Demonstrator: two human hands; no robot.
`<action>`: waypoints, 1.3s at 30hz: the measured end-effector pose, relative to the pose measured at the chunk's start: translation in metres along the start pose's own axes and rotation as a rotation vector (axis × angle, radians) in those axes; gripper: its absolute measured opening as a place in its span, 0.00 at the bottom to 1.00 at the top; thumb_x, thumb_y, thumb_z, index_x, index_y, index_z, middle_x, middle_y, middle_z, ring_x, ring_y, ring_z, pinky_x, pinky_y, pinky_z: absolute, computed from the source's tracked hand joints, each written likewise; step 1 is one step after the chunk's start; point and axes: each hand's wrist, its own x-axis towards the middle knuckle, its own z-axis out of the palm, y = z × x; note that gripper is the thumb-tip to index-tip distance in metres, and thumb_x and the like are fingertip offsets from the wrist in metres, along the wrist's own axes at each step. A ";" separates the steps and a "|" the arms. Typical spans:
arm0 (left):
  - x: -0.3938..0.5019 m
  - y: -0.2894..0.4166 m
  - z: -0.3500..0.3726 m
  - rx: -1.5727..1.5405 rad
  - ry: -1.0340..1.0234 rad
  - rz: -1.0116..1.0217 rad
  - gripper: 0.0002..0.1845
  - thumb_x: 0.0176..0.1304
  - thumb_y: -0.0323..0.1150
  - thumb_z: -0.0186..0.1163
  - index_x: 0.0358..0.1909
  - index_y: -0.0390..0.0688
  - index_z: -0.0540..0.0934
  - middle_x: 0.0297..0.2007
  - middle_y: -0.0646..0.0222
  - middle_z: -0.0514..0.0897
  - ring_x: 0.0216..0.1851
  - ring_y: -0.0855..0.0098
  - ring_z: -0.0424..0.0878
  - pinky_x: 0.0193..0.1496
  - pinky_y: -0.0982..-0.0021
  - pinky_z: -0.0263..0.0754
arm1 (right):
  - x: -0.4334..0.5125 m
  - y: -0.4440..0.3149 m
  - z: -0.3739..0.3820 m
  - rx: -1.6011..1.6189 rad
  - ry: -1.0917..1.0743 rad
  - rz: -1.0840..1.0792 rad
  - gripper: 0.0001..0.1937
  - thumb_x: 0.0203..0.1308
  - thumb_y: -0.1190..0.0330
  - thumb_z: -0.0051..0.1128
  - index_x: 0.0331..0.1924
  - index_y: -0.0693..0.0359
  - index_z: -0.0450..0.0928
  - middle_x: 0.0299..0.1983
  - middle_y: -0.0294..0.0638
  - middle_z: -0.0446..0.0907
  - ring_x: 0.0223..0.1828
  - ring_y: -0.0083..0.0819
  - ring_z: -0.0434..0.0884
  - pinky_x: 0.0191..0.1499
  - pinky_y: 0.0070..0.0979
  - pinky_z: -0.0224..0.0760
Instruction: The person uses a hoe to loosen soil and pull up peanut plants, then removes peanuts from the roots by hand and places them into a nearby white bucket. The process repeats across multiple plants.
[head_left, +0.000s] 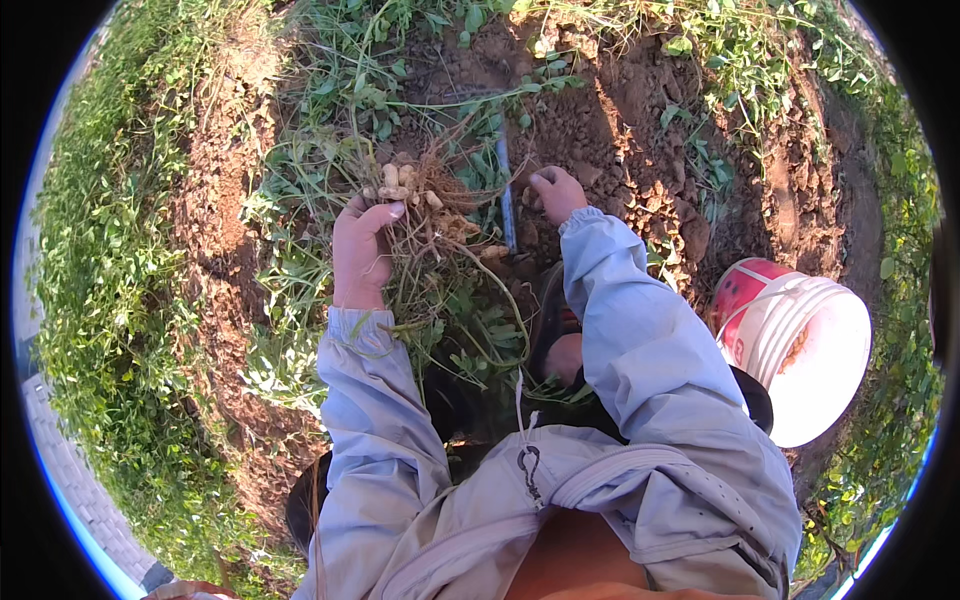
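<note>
My left hand (365, 244) grips an uprooted peanut plant at its root end, thumb pressed on the pods. A cluster of pale peanut pods (397, 182) sticks out above the thumb, with tangled brown roots (450, 176) fanning to the right. Green stems and leaves of the plant hang down and to the left. My right hand (559, 195) is held to the right of the roots, apart from the cluster, its fingers curled together. A small brownish thing shows at its fingertips, too small to tell whether it is a pod or soil.
A white bucket (761, 330) with red printing stands tilted at my right, some peanuts (795, 349) inside. A bluish rod (506, 187) lies on the ground between my hands. Pulled plants (322, 82) lie ahead on loose brown soil (577, 112). Green crop rows (105, 270) flank both sides.
</note>
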 end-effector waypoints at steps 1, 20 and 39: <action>0.003 -0.007 0.008 0.052 -0.002 -0.057 0.17 0.47 0.20 0.60 0.42 0.33 0.74 0.38 0.63 0.81 0.37 0.70 0.79 0.43 0.69 0.76 | -0.011 -0.008 -0.010 0.267 -0.026 0.088 0.11 0.63 0.64 0.45 0.41 0.63 0.71 0.34 0.46 0.80 0.23 0.29 0.76 0.24 0.28 0.69; -0.112 0.007 0.131 0.417 -0.199 0.057 0.16 0.63 0.36 0.54 0.47 0.35 0.77 0.36 0.73 0.81 0.37 0.81 0.75 0.41 0.78 0.69 | -0.181 -0.167 -0.044 -0.045 0.088 -0.711 0.13 0.57 0.66 0.52 0.47 0.54 0.76 0.33 0.48 0.81 0.34 0.43 0.82 0.38 0.31 0.75; -0.043 -0.002 0.074 1.196 0.039 0.633 0.15 0.57 0.40 0.56 0.31 0.36 0.82 0.29 0.57 0.82 0.34 0.59 0.80 0.40 0.64 0.72 | -0.185 -0.111 -0.079 1.236 -0.161 -0.177 0.18 0.64 0.65 0.45 0.56 0.62 0.67 0.27 0.35 0.74 0.17 0.19 0.67 0.15 0.16 0.53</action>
